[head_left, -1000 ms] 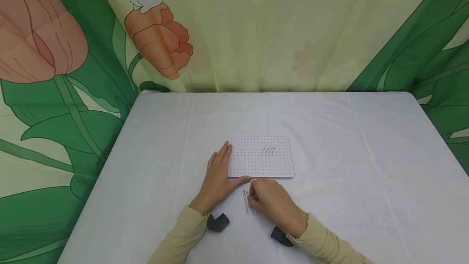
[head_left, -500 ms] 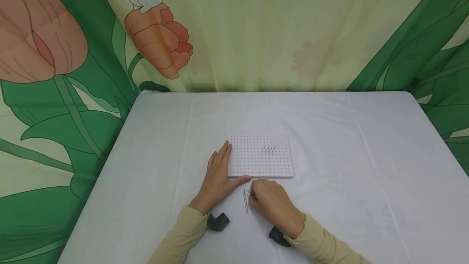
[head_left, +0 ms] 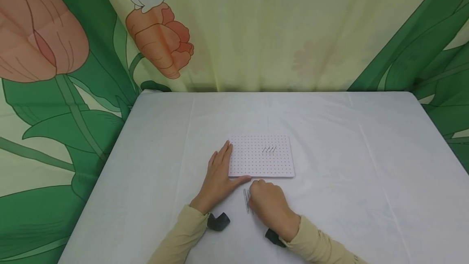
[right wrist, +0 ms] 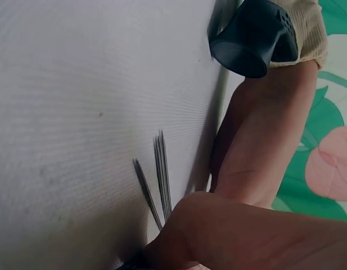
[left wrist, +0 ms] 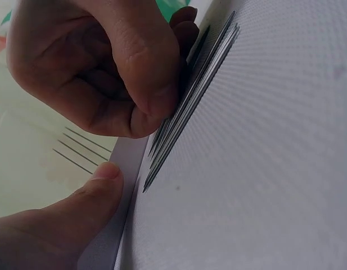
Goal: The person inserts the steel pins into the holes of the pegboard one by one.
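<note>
A white pegboard dotted with small holes lies on the table. Several thin metal pins stand in it, right of its middle. My left hand rests with straight fingers along the board's left edge, its thumb by the front edge. Just in front of the board, several loose metal needles lie roughly side by side. Over them is my right hand, fingers curled, thumb and index finger pinching at the needles. How many are between the fingertips is hidden. The right wrist view shows the needles' far ends beyond the hand.
A white cloth covers the table. Black wrist camera mounts sit under both forearms, close to the cloth. Behind the table hangs a printed curtain.
My right hand and forearm have shifted slightly left over the loose needles, covering more of them. The left hand and the board stay put.
</note>
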The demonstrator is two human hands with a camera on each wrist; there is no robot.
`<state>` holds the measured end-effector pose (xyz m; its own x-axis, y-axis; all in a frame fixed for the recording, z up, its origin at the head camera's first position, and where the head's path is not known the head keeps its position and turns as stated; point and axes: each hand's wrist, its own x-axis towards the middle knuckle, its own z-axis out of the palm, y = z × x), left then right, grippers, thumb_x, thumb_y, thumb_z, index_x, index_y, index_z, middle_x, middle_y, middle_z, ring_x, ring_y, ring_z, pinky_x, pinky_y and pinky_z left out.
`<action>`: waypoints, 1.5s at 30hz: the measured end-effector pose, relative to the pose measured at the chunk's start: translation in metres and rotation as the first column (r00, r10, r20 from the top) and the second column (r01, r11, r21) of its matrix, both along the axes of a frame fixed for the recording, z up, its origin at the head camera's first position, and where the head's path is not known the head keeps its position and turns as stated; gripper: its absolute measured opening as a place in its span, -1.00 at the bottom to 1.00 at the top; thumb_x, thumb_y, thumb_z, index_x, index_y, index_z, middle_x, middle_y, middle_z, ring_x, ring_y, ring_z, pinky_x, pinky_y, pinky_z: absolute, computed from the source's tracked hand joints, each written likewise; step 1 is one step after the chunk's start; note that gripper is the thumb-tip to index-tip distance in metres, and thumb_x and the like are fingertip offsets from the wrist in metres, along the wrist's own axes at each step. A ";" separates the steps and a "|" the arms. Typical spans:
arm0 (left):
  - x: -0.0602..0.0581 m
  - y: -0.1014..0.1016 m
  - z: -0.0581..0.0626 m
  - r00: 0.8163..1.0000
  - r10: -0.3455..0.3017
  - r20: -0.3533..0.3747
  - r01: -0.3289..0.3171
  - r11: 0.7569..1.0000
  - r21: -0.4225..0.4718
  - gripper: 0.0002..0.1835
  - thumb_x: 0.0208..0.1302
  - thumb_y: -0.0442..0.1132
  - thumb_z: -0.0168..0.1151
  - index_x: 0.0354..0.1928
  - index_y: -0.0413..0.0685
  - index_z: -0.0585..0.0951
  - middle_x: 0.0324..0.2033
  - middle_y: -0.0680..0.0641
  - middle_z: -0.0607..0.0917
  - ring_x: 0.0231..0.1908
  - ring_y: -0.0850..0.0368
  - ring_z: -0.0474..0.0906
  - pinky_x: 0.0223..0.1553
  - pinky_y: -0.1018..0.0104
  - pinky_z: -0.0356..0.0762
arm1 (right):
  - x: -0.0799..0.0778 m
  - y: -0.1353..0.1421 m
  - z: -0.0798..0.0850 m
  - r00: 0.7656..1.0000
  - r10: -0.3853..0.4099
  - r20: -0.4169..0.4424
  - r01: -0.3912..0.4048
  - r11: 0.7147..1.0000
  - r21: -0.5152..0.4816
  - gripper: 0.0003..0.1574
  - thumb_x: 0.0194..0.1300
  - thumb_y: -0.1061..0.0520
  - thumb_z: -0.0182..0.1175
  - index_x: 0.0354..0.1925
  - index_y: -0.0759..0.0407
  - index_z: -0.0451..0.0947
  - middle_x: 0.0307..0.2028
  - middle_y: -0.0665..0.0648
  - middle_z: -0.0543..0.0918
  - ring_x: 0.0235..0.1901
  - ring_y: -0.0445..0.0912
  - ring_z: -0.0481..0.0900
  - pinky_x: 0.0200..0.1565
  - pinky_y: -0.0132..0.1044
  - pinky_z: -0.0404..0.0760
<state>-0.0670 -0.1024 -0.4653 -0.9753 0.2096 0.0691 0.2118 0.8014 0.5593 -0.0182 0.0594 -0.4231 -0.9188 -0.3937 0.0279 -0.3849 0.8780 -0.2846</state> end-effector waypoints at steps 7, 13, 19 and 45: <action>0.000 0.000 -0.001 1.000 -0.002 -0.009 0.002 1.000 -0.003 0.21 0.04 0.26 0.45 0.54 -0.20 0.05 0.56 -0.12 0.02 0.54 0.02 -0.03 0.54 0.02 -0.20 | -0.002 0.004 0.001 1.000 0.001 0.007 0.000 0.999 -0.051 -0.78 -0.01 0.31 0.35 -0.63 0.24 0.49 -0.68 0.11 0.49 -0.71 -0.07 0.44 -0.68 -0.18 0.45; 0.000 -0.001 -0.002 1.000 -0.005 -0.011 0.005 1.000 -0.008 0.21 0.03 0.27 0.45 0.55 -0.20 0.04 0.57 -0.11 0.01 0.54 0.03 -0.03 0.54 0.03 -0.20 | -0.005 0.008 0.000 1.000 0.013 0.014 -0.012 0.995 -0.096 -0.75 -0.02 0.33 0.32 -0.67 0.19 0.45 -0.70 0.06 0.46 -0.71 -0.14 0.36 -0.69 -0.26 0.37; 0.000 -0.001 -0.002 1.000 -0.005 -0.013 0.005 1.000 -0.012 0.21 0.03 0.27 0.45 0.55 -0.20 0.04 0.56 -0.11 0.01 0.54 0.03 -0.03 0.54 0.03 -0.20 | -0.006 0.011 0.000 0.999 0.033 0.001 -0.033 0.993 -0.113 -0.70 -0.01 0.32 0.29 -0.68 0.13 0.38 -0.73 0.00 0.39 -0.72 -0.18 0.30 -0.70 -0.31 0.30; 0.001 -0.002 0.000 0.999 -0.022 -0.026 0.022 1.000 -0.008 0.22 0.03 0.28 0.44 0.54 -0.23 0.04 0.56 -0.14 0.03 0.53 0.00 -0.01 0.54 0.03 -0.17 | -0.026 0.032 0.012 0.993 0.035 -0.115 -0.081 0.901 -0.427 -0.76 -0.02 0.38 0.28 -0.50 0.07 0.49 -0.57 -0.11 0.51 -0.55 -0.33 0.44 -0.50 -0.52 0.48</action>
